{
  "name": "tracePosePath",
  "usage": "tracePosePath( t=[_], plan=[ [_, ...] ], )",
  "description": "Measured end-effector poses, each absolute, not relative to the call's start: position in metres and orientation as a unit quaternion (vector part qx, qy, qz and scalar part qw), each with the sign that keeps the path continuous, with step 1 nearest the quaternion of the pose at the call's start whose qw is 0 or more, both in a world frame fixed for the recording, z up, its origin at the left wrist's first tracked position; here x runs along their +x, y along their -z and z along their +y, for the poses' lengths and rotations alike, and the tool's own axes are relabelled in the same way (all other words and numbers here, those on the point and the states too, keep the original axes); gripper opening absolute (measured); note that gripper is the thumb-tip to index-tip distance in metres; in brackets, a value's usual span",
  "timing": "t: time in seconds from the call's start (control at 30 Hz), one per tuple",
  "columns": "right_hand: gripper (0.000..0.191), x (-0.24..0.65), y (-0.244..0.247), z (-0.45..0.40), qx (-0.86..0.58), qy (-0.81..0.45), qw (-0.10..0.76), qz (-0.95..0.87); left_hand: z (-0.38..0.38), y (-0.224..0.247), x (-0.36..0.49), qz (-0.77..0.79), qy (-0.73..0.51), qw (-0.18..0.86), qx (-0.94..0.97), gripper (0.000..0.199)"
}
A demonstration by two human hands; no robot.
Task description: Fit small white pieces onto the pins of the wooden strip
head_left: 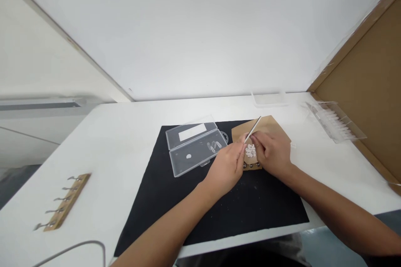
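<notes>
My left hand is closed around a thin strip, dark along one edge and pale along the other, which slants up to the right. Close beside it, my right hand has its fingers pinched near the strip; what they hold is too small to make out. Beneath both hands lies brown paper with a pile of small white pieces. Small metal parts line its lower edge. Left of the hands, an open clear plastic case holds a few clear pieces and a white one.
A black mat covers the middle of the white table. At the left stands a wooden rack with metal hooks. A clear tray sits at the back, and a clear box of pale pieces lies right by a cardboard wall.
</notes>
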State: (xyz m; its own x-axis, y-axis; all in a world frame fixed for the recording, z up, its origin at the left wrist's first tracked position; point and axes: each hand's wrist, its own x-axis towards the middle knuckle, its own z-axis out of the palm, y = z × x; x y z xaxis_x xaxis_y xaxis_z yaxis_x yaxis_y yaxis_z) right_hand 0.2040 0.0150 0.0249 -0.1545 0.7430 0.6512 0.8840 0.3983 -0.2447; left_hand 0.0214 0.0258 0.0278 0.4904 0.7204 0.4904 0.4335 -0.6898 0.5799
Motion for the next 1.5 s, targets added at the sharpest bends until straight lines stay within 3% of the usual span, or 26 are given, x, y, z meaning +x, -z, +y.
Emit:
tracePosePath(
  t=[0.33,0.8,1.03,1.27,1.5],
  plan=[
    [0.036,0.203,-0.026,0.013,-0.53,0.056,0.336,-0.777,0.025,-0.029,0.021,0.347,-0.365,0.222,0.835,0.042],
    [0.034,0.215,-0.025,0.018,-0.539,0.101,0.385,-0.742,0.024,-0.036,0.02,0.353,-0.366,0.231,0.83,0.039],
    [0.027,0.217,-0.025,0.016,-0.537,0.074,0.409,-0.734,0.028,-0.032,0.012,0.412,-0.337,0.116,0.838,0.04],
    [0.016,0.222,-0.038,0.015,-0.541,0.036,0.488,-0.684,0.03,-0.026,0.014,0.408,-0.339,-0.008,0.848,0.036],
    [0.013,0.224,-0.033,0.015,-0.526,0.021,0.488,-0.696,0.031,-0.021,0.014,0.38,-0.402,-0.015,0.833,0.026]
  ],
)
